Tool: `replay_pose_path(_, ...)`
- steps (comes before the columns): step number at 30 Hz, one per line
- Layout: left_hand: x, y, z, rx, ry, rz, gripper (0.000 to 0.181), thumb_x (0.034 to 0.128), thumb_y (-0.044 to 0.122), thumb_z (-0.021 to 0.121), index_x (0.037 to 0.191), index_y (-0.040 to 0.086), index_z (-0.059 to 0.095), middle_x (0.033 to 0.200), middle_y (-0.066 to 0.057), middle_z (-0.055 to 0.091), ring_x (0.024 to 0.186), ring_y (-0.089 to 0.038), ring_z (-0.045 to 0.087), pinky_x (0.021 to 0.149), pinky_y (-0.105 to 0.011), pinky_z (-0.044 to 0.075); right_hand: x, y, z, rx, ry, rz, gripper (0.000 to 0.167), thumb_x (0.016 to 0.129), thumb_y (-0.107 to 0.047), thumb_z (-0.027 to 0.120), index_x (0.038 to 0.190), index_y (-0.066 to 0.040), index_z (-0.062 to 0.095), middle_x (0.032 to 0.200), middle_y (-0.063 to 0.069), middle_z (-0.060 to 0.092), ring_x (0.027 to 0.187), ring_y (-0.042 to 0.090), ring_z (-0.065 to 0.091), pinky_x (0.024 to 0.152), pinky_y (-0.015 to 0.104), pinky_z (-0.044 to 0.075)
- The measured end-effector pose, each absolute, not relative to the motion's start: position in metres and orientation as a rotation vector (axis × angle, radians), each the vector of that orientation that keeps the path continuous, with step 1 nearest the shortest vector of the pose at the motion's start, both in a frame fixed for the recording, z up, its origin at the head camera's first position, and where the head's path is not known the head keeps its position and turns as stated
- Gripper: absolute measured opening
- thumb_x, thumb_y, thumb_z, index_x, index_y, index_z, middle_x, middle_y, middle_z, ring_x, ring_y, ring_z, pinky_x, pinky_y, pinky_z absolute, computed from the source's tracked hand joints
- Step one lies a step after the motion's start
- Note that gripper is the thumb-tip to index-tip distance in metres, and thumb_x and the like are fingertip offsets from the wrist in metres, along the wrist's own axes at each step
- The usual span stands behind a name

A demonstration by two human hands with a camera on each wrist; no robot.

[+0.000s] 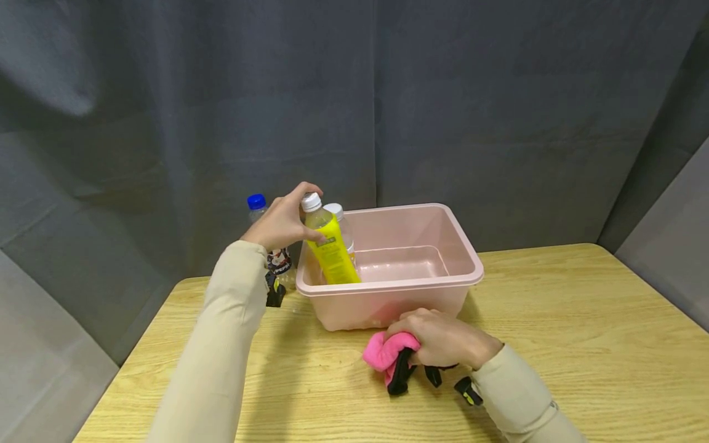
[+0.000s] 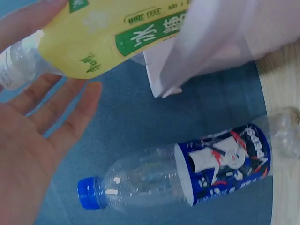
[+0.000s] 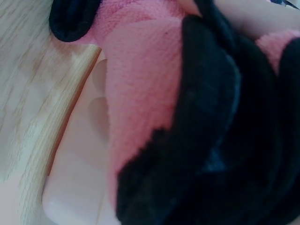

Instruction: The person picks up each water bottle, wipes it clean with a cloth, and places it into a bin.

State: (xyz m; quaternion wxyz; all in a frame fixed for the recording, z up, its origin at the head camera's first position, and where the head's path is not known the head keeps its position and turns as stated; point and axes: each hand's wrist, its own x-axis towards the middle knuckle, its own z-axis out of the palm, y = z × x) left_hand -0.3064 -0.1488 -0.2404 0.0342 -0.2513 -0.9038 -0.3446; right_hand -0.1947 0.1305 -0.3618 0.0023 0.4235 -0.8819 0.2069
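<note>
My left hand (image 1: 285,220) grips a bottle with a yellow label (image 1: 333,252) and white cap near its top, the bottle leaning inside the left end of a pink plastic basin (image 1: 388,303). Behind it in the basin stands a second white-capped clear bottle (image 1: 346,232). A clear Pepsi bottle with a blue cap (image 2: 225,164) stands on the table left of the basin, partly hidden by my left hand in the head view. In front of the basin, my right hand (image 1: 437,335) holds a bunched pink cloth with black edging (image 1: 384,352), which fills much of the right wrist view.
The basin stands on a light wooden table (image 1: 581,344). Grey fabric panels (image 1: 498,123) rise behind the table and at both sides. Black straps with buckles (image 1: 468,391) hang at my wrists.
</note>
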Motion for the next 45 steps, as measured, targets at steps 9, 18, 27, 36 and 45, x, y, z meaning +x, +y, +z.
replay_pose_path(9,-0.316,-0.129,-0.240,-0.764,-2.839,-1.097,0.078,0.0768,-0.005,0.083,0.143,0.007,0.043,0.130,-0.019,0.060,0.108,-0.034,0.064,0.097,-0.047,0.053,-0.195,0.129,-0.359,1.320,-2.786,0.644,0.046,0.068,0.006,0.081,0.108,-0.015,0.077,0.101,-0.004,0.070,0.091,0.008,0.062,0.082,0.034,0.054)
replay_pose_path(18,-0.319,-0.126,-0.241,-0.756,-2.895,-0.992,0.079,0.0781,-0.003,0.083,0.145,0.007,0.043,0.130,-0.018,0.060,0.108,-0.033,0.064,0.097,-0.047,0.053,-0.194,0.127,-0.360,1.310,-2.813,0.667,0.045,0.069,0.004,0.081,0.110,-0.014,0.076,0.102,-0.004,0.070,0.091,0.008,0.061,0.081,0.032,0.054)
replay_pose_path(27,-0.321,-0.132,-0.246,-0.799,-2.956,-0.820,0.076,0.0762,-0.003,0.082,0.142,0.007,0.044,0.130,-0.020,0.061,0.108,-0.035,0.063,0.098,-0.048,0.051,-0.193,0.127,-0.360,1.311,-2.817,0.670,0.046,0.069,0.004,0.081,0.110,-0.015,0.076,0.102,-0.004,0.070,0.092,0.009,0.061,0.081,0.033,0.054)
replay_pose_path(36,-0.320,-0.130,-0.245,-0.795,-3.035,-0.756,0.079,0.0754,-0.004,0.079,0.144,0.007,0.042,0.139,-0.021,0.054,0.114,-0.036,0.058,0.101,-0.050,0.050,-0.194,0.127,-0.361,1.298,-2.836,0.689,0.046,0.069,0.005,0.081,0.110,-0.015,0.076,0.103,-0.004,0.070,0.094,0.009,0.062,0.083,0.033,0.054)
replay_pose_path(45,-0.317,-0.129,-0.243,-0.825,-3.083,-0.732,0.077,0.0759,0.000,0.082,0.143,0.009,0.044,0.134,-0.020,0.058,0.115,-0.036,0.058,0.099,-0.050,0.051,-0.195,0.127,-0.361,1.297,-2.848,0.690,0.046,0.069,0.004,0.080,0.111,-0.014,0.076,0.103,-0.004,0.070,0.094,0.009,0.062,0.084,0.034,0.054)
